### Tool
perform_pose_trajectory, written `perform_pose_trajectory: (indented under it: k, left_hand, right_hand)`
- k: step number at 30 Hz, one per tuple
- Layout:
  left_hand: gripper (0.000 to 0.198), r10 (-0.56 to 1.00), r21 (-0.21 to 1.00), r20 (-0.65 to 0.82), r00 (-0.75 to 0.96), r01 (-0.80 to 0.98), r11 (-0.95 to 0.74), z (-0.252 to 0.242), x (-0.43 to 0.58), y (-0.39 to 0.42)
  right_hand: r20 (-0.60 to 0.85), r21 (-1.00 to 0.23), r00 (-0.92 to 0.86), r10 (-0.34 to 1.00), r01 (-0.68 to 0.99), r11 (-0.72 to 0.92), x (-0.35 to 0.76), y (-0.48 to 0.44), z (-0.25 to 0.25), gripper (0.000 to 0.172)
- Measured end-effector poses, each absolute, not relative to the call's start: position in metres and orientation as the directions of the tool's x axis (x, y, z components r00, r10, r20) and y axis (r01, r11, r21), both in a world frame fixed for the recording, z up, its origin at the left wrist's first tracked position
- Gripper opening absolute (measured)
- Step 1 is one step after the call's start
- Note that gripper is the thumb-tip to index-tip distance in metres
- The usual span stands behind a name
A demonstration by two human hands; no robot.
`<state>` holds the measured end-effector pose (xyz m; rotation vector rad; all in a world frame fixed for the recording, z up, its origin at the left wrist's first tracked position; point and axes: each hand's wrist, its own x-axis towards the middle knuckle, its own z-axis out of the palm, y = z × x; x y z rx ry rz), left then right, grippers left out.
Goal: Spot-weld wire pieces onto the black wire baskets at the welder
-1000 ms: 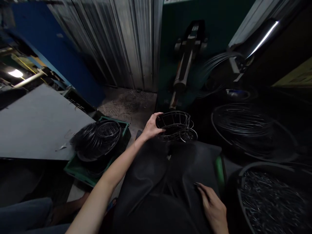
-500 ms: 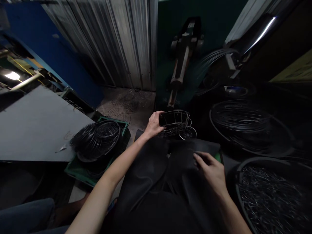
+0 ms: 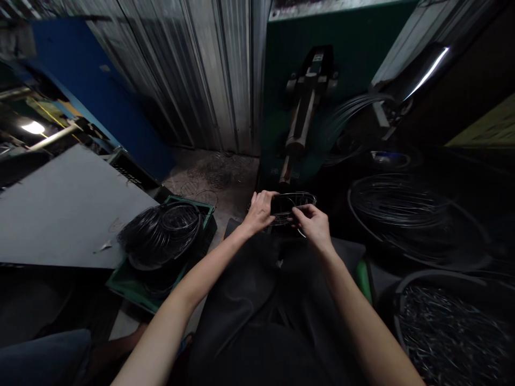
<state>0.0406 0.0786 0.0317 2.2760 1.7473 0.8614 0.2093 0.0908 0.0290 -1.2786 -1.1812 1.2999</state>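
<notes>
A small wire basket (image 3: 303,196) with a rounded rim sits over my lap, below the machine's arm. My left hand (image 3: 260,210) grips its left end, with the thumb at the near side and fingers over the far rim. My right hand (image 3: 314,222) is at the near right side of the basket, thumb and forefinger pinched on what looks like a thin curved wire (image 3: 288,200). Part of a wire ring (image 3: 301,232) shows below the right fingers. The right hand hides much of the basket's right side.
A green machine (image 3: 281,48) with a pointed cylindrical arm (image 3: 298,120) stands ahead. On the left, a green crate (image 3: 132,289) bears coiled wire parts (image 3: 148,236). On the right are a basin (image 3: 478,262) of bent wires and a tub (image 3: 402,289) of small metal pieces. Someone's denim-clad leg (image 3: 44,356) is at lower left.
My right hand has moved forward and left from above my lap to the basket. My left hand keeps its grip on the basket's left end. The view has tilted slightly up.
</notes>
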Motion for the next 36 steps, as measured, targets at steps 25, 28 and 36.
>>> perform_pose_trajectory:
  k: [25, 28, 36]
  left_hand:
    - [0.053, 0.916, 0.57, 0.362, 0.17, 0.738, -0.362, 0.031, 0.029, 0.082]
    - [0.068, 0.94, 0.682, 0.298, 0.166, 0.652, -0.331, 0.026, 0.026, 0.07]
    - [0.085, 0.923, 0.897, 0.137, 0.361, 0.349, -0.27, 0.012, 0.016, 0.054]
  right_hand:
    - [0.42, -0.765, 0.006, 0.907, 0.541, 0.351, 0.191, 0.083, 0.02, 0.036]
    - [0.385, -0.758, -0.038, 0.922, 0.557, 0.339, 0.193, 0.067, 0.02, 0.036]
    - [0.272, -0.776, 0.03, 0.962, 0.597, 0.201, 0.203, 0.032, 0.0, 0.04]
